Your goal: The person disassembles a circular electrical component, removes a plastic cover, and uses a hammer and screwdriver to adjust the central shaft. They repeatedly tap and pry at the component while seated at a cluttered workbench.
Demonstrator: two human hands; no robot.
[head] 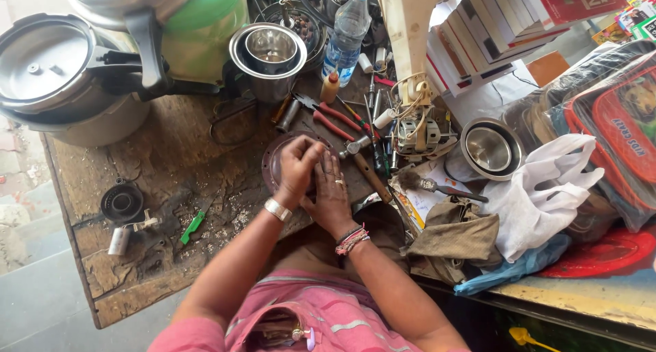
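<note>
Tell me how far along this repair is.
Done: the motor sits stripped out beside the tools. In hand: both hands, left hand and right hand, press on the round plate. Left: black ring and capacitor lie loose, seemingly unfitted.

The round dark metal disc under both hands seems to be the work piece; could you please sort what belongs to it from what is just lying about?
In hand:
round dark metal disc
left hand
right hand

Lying about:
red-handled pliers
green-handled screwdriver
clear plastic water bottle
shiny steel bowl
wooden-handled hammer
</note>
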